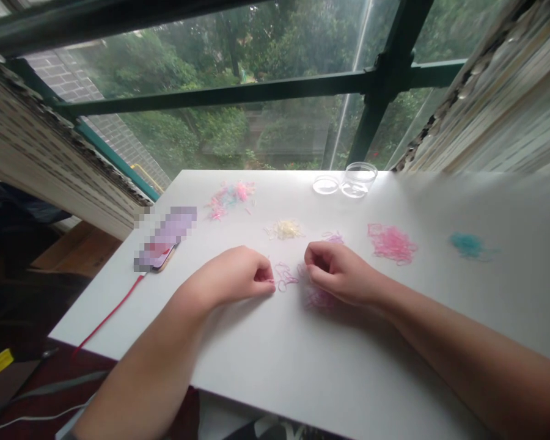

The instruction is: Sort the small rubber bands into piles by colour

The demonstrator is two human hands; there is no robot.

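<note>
My left hand (252,273) is closed at the left of a few loose pink-purple bands (285,277); what its fingertips hold, if anything, is too small to tell. Just right of those bands, my right hand (327,269) has thumb and fingers pressed together, and the contents of that pinch are hidden. Purple bands (321,297) lie under and beside it, with more purple ones (333,237) behind it. A pale yellow pile (287,230) sits beyond both hands. To the right are a pink pile (392,243) and a teal pile (468,245).
A mixed pink and teal pile (231,197) lies at the back left of the white table (266,360). Near the window edge stand a clear round container (358,180) and a clear lid (325,185). A phone (167,238) with a red cable (107,315) is at the left.
</note>
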